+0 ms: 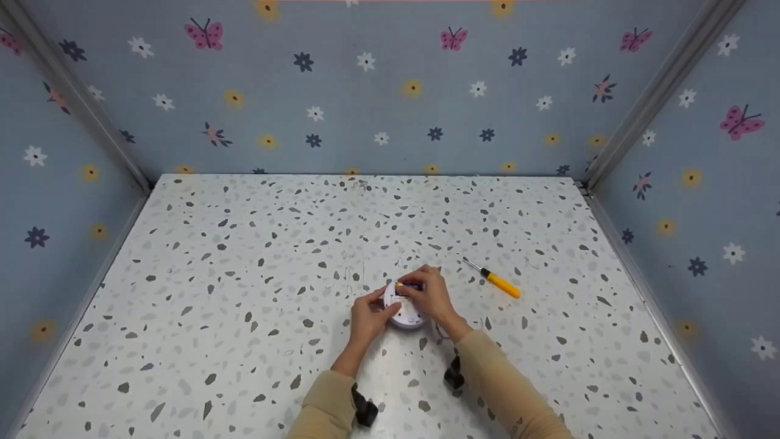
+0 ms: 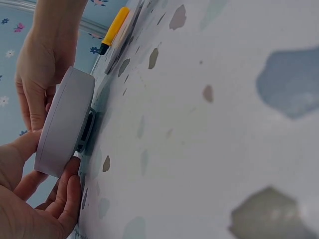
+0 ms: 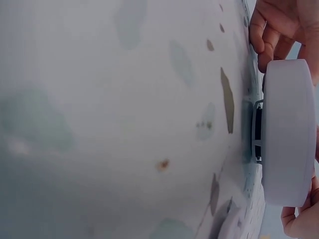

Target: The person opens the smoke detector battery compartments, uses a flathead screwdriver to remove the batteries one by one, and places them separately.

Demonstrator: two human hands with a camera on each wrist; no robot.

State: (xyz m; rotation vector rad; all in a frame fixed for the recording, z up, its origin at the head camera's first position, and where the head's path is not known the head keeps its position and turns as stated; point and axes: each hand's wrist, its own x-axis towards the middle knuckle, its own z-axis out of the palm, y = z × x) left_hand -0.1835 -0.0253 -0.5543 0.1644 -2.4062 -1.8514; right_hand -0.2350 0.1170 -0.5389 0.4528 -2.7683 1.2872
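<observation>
Over the speckled white worktop (image 1: pixel 213 286), the left hand (image 1: pixel 368 316) clamps its fingers on a round white plastic device (image 1: pixel 409 321), the right hand (image 1: pixel 435 296) pinching a black-and-gold battery (image 1: pixel 400 286) at its upper face, battery work apparently unfinished.

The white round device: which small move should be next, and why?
Perhaps the right hand should gently press the dark, orange-ended piece downward: it touches that piece on the upward face of the white device, whose edge the left hand holds.
</observation>
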